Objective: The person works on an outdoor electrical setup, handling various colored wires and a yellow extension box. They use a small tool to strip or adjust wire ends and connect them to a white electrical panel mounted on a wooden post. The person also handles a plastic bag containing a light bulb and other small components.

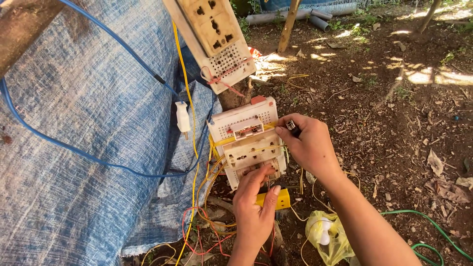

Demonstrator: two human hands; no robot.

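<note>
Dirt ground; socket board [249, 148] upright, long axis vertical.

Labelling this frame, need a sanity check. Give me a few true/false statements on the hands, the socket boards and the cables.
1. The left hand holds a yellow tool below the lower socket board. True.
2. The right hand rests on the ground. False: it is raised at the lower socket board's right edge, pinching a small dark part.
3. A white plug hangs free on the blue cable. True.
4. The white plug is pushed into the upper socket board. False: it dangles below it, unplugged.
5. The tarp on the left is red. False: it is blue-grey.
</note>
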